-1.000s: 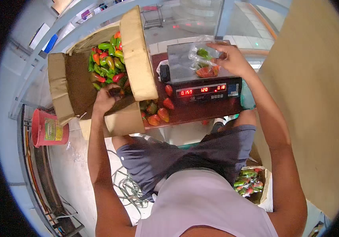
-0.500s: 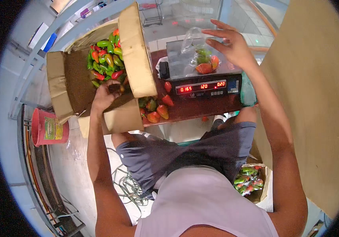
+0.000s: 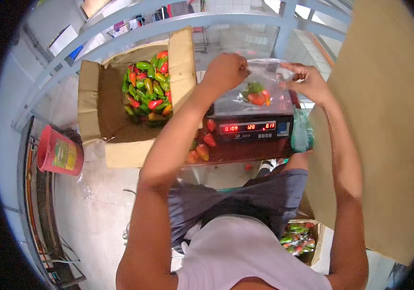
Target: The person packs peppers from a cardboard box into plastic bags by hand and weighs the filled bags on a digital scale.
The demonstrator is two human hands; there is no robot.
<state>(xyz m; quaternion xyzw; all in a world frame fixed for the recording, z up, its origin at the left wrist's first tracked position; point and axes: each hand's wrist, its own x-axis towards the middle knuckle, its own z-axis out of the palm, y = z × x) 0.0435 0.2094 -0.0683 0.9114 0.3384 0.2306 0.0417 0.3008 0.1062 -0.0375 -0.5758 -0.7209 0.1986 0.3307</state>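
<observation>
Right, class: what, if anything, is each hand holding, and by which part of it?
The left hand pinches the clear plastic bag by its upper edge; the right hand is at the opposite side of that edge, its grip unclear.

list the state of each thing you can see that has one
left hand: closed on the bag's edge
right hand: at the bag's rim, grip unclear
clear bag: spread between the hands, peppers inside
scale: on, reading 0.109, 1.20, 0.13
large cardboard box: flaps open, peppers inside
small box: open, holding peppers
pink bucket: uncovered, contents unclear
</observation>
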